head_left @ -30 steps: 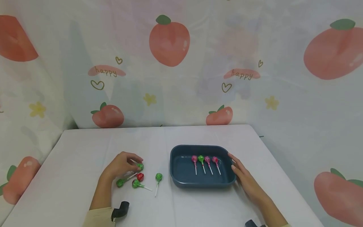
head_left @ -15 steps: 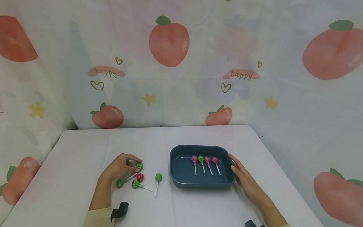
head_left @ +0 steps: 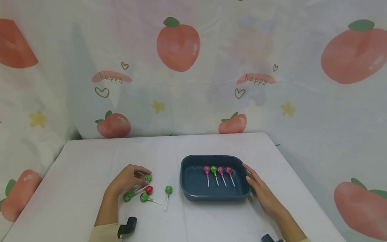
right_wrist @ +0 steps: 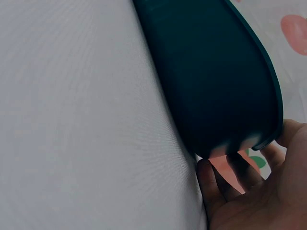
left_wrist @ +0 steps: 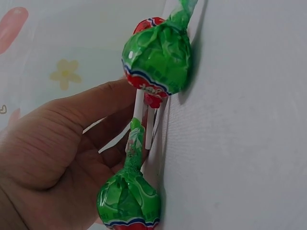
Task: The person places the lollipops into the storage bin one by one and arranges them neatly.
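Note:
Several wrapped lollipops lie on the left part of the white table. At their far side, my left hand (head_left: 125,178) pinches a green lollipop (head_left: 147,178). Close by are a red lollipop (head_left: 149,190), two more green ones, and a green lollipop (head_left: 168,190) lying apart to the right. In the left wrist view, a green lollipop (left_wrist: 128,203) and another green head hide my fingertips. My right hand (head_left: 264,193) rests its extended fingers against the right end of the blue tray (head_left: 191,183); in the right wrist view, fingertips touch the tray's end wall (right_wrist: 216,96).
Inside the tray, several lollipops lie in a row, among them a pink lollipop (head_left: 206,169) and a green lollipop (head_left: 213,169). A white cloth covers the table (head_left: 90,158). Behind it hangs a peach-patterned curtain (head_left: 208,101).
My left fingers shift slightly around the green lollipop, and more of its head shows now. The tray, my right hand and the other lollipops stay in place.

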Demonstrator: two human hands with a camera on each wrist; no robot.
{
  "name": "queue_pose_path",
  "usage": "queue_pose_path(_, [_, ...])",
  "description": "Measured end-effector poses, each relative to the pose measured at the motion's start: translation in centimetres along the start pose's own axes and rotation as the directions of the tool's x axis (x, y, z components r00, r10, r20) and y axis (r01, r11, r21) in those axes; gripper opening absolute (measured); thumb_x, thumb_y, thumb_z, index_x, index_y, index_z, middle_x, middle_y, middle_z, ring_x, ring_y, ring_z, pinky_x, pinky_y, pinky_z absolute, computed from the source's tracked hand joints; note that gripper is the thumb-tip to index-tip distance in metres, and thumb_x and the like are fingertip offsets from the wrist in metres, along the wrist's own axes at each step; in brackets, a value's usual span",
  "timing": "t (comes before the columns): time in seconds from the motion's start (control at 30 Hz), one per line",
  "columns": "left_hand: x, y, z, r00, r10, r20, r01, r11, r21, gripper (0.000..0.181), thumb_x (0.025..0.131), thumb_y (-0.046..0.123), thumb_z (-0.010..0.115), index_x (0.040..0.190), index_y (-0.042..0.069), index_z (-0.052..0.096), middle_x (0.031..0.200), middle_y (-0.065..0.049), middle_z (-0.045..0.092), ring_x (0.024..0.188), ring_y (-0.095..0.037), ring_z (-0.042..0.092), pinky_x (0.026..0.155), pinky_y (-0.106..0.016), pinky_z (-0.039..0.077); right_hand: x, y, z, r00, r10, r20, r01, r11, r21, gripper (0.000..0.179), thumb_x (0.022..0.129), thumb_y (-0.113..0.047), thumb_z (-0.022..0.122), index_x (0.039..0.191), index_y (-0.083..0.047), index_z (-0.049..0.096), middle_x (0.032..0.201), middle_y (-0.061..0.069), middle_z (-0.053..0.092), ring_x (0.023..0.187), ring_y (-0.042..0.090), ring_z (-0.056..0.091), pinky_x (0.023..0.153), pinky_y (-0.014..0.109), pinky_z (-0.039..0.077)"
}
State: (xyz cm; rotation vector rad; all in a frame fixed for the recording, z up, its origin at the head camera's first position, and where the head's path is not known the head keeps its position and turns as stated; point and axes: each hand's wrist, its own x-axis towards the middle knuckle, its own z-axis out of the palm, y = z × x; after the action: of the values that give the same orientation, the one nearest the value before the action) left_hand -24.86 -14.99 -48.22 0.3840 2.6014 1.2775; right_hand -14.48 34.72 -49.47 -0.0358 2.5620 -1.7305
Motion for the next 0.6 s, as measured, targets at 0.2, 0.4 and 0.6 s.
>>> queue_pose_path(0.2, [-0.03,-0.10,0.04,1.000,-0.004,-0.019,0.004,1.000,0.008,0.029,0.081,0.000,0.085,0.107,0.012,0.080,0.092,0.000,0.069,0.088,-0.019,0.062,0.076,-0.037,0.052,0.02,0.06,0.00,1.000,0.004,0.001,-0.004,1.000,0.011,0.055,0.113,-0.041,0.038,0.165,-0.027,0.026,0.172,0.010,0.013,0.156,0.038,0.006,0.117,0.060,0.015])
queue_pose_path(0.4, [-0.04,-0.04,-0.02,0.999,0.021,-0.027,-0.021,1.000,-0.006,0.028,0.081,0.000,0.085,0.107,0.010,0.080,0.093,0.000,0.069,0.088,-0.019,0.063,0.077,-0.037,0.052,-0.02,0.00,-0.01,1.000,0.011,0.002,-0.011,1.000,0.019,0.055,0.113,-0.041,0.039,0.165,-0.027,0.026,0.172,0.010,0.013,0.156,0.039,0.006,0.117,0.061,0.015])
queue_pose_path(0.6, [0.12,0.21,0.09,0.996,0.034,-0.078,-0.035,0.999,-0.018,0.027,0.085,0.004,0.083,0.110,0.012,0.079,0.096,0.000,0.070,0.092,-0.020,0.063,0.081,-0.038,0.053,-0.02,-0.04,-0.02,1.000,0.002,0.003,-0.002,1.000,0.016,0.055,0.113,-0.041,0.039,0.165,-0.028,0.026,0.172,0.010,0.013,0.155,0.039,0.007,0.116,0.060,0.015])
